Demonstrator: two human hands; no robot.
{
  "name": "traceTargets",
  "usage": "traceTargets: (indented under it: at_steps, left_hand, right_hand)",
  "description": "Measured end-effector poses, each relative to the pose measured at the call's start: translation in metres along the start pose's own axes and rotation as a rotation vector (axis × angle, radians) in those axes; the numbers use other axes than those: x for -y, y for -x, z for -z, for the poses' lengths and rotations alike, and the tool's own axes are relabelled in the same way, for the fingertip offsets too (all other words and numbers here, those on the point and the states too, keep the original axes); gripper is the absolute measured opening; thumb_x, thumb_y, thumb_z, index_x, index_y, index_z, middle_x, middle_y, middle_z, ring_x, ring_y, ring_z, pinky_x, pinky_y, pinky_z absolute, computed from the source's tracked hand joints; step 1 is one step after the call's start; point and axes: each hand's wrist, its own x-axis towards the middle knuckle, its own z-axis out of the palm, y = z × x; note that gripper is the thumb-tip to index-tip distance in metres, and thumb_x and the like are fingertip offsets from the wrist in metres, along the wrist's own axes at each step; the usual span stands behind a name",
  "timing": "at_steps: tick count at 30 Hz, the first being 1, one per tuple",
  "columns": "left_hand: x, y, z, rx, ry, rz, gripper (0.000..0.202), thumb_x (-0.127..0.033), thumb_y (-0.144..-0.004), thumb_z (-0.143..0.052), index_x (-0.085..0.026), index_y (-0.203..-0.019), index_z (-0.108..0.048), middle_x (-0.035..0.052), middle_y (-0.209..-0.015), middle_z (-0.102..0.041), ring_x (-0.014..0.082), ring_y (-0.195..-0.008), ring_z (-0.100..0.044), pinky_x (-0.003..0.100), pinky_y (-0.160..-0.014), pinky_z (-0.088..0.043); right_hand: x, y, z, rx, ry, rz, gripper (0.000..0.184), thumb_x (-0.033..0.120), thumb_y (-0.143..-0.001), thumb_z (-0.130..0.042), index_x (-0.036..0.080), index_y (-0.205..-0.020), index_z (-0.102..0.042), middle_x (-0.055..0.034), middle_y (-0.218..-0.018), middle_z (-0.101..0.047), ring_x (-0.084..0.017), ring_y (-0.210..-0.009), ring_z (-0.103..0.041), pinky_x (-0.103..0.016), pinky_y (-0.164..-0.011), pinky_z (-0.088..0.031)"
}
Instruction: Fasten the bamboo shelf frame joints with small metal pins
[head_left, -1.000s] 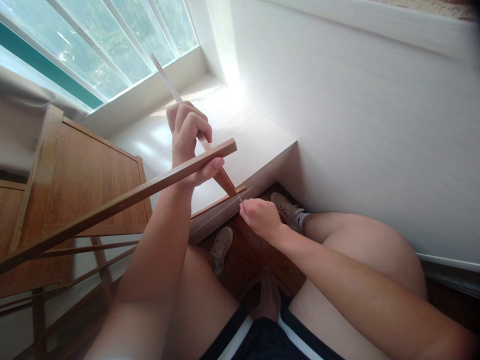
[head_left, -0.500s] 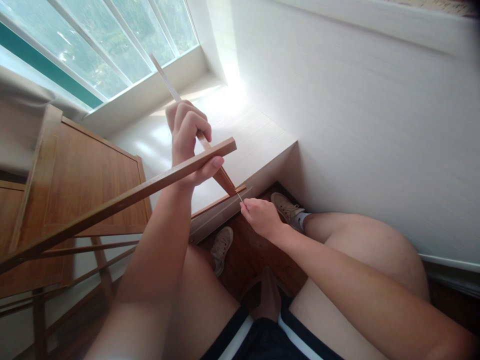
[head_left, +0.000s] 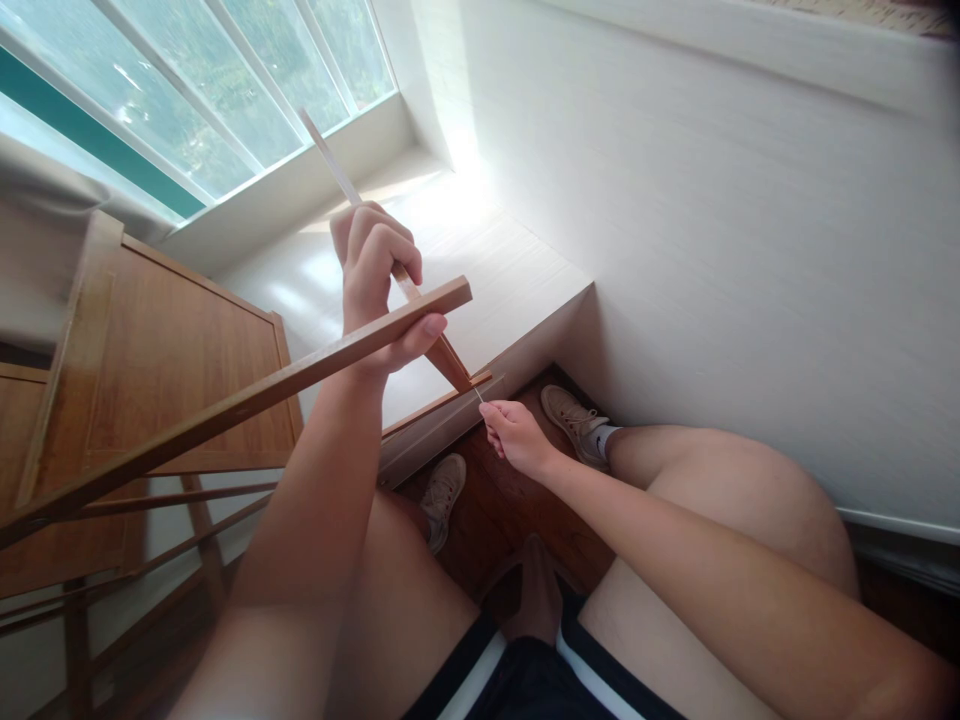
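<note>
A wooden frame [head_left: 247, 395] runs across the view, its long rail slanting from the lower left up to the middle. My left hand [head_left: 382, 270] is closed around its crosspiece [head_left: 448, 362], thumb pressed against the long rail. The far end of the crosspiece rises toward the window, and the near end meets a second rail [head_left: 482, 379]. Closed in a pinch, my right hand [head_left: 517, 435] grips a thin metal rod [head_left: 479, 394], like a hex key. The rod's tip meets the frame at that corner; its other end is hidden in my fingers.
Wooden panels [head_left: 172, 360] with legs and rails stand at the left. A white ledge [head_left: 510, 270] lies below the barred window [head_left: 195, 90]. The pale wall [head_left: 712, 250] borders the right side. My shoes [head_left: 445, 500] rest on the dark wooden floor [head_left: 525, 510].
My right hand has turned slightly at the wrist, and its lower fingers now show beneath the pinch. My left hand and the wooden frame have hardly moved.
</note>
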Motion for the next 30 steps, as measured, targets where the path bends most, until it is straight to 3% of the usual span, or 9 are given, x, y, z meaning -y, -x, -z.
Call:
traceTargets:
  at_steps: [5, 10, 20, 30]
  left_hand:
    - [-0.0002, 0.0005, 0.0010, 0.033, 0.004, 0.005, 0.058, -0.084, -0.072, -0.038, -0.027, -0.077, -0.045, 0.0055, -0.078, -0.045, 0.0284, -0.088, -0.047, 0.056, -0.087, -0.038]
    - [0.0017, 0.0020, 0.0004, 0.028, 0.014, 0.026, 0.062, -0.087, -0.070, -0.037, -0.026, -0.078, -0.045, 0.0056, -0.078, -0.045, 0.0286, -0.090, -0.048, 0.057, -0.090, -0.038]
    - [0.0004, 0.0004, -0.0005, -0.004, 0.003, 0.008, 0.060, -0.086, -0.070, -0.039, -0.027, -0.075, -0.047, 0.0055, -0.075, -0.046, 0.0284, -0.086, -0.049, 0.058, -0.086, -0.040]
    - [-0.0017, -0.0003, -0.0010, -0.010, 0.018, -0.006, 0.055, -0.081, -0.073, -0.041, -0.026, -0.077, -0.045, 0.0049, -0.076, -0.044, 0.0272, -0.084, -0.047, 0.055, -0.086, -0.038]
  right_hand:
    - [0.0001, -0.0004, -0.0022, 0.016, -0.174, -0.037, 0.039, 0.052, -0.089, -0.039, 0.024, -0.064, -0.029, 0.0085, -0.051, -0.030, -0.008, -0.041, -0.031, -0.021, -0.039, -0.026]
    - [-0.0025, 0.0010, -0.0014, -0.007, -0.203, -0.025, 0.042, 0.054, -0.088, -0.045, 0.023, -0.062, -0.033, 0.0077, -0.052, -0.034, -0.008, -0.043, -0.032, -0.022, -0.042, -0.027]
    - [-0.0067, 0.0012, -0.0011, -0.050, -0.085, 0.019, 0.041, 0.049, -0.092, -0.042, 0.022, -0.062, -0.036, 0.0066, -0.052, -0.037, -0.009, -0.046, -0.035, -0.023, -0.047, -0.027]
    - [0.0014, 0.0046, 0.0020, -0.118, 0.118, 0.095, 0.041, 0.042, -0.093, -0.043, 0.021, -0.060, -0.033, 0.0061, -0.055, -0.031, -0.010, -0.054, -0.031, -0.027, -0.054, -0.022]
